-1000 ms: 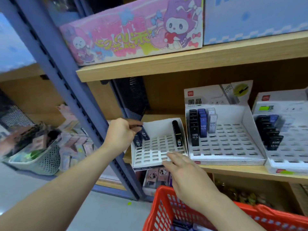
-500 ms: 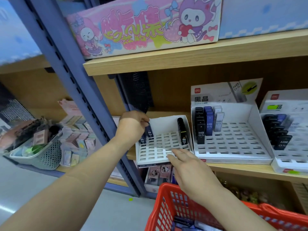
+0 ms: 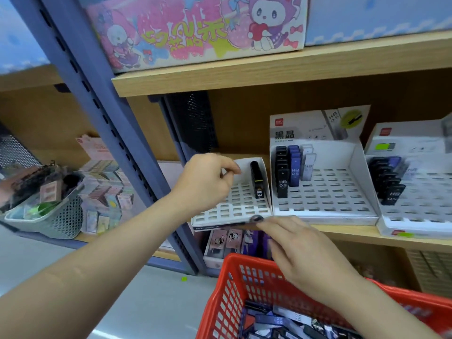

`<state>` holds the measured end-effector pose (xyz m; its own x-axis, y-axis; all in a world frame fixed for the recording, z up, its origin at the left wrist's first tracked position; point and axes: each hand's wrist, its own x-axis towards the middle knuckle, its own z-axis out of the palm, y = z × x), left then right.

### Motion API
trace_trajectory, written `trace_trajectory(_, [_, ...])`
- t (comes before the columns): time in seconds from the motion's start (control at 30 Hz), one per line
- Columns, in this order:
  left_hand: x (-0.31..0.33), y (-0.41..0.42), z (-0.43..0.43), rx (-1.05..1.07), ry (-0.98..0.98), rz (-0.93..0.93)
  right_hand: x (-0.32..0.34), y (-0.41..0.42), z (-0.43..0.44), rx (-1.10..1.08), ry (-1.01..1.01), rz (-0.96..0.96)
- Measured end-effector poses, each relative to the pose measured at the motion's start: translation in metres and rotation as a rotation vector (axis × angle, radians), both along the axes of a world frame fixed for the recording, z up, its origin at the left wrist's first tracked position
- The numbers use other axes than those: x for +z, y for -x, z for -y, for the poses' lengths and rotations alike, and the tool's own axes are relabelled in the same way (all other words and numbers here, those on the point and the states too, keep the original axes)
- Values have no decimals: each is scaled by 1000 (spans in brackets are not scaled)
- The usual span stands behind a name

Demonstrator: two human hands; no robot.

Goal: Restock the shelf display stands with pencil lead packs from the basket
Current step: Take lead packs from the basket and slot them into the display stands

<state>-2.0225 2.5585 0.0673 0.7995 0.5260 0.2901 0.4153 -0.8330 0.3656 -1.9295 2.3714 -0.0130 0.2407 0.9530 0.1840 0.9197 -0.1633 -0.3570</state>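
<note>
Head view — our left hand [image 3: 208, 182] hovers, fingers pinched with nothing visible between them, over the white stand [image 3: 234, 204] at the shelf's [image 3: 342, 232] front edge — our right hand [image 3: 300, 250], fingers loosely spread, touches its front rim above the red basket [image 3: 227, 289].

A pink cartoon-printed box [image 3: 195, 30] sits on the upper wooden shelf [image 3: 281, 69], beside a pale blue box [image 3: 379, 15]. Left of the blue metal upright [image 3: 97, 113], a grey perforated basket [image 3: 56, 216] holds small items, with small colourful packs [image 3: 107, 192] stacked just beside it.

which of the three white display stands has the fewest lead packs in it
The left stand, under the left hand: only one black column shows, while the middle and right stands hold several.
</note>
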Motion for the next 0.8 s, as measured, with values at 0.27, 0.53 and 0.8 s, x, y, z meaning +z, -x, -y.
trace_trajectory(0.27, [-95,-1,92,-338,146,-449,-92,-28,78,-12,386,17])
trace_trajectory(0.53, [-289,47,136,-248,205,-1002,-215,-20,130,-150,770,-239])
trace_trajectory(0.8, [-367,62,195,148,473,-1010,-272,9,112,-333,910,-381])
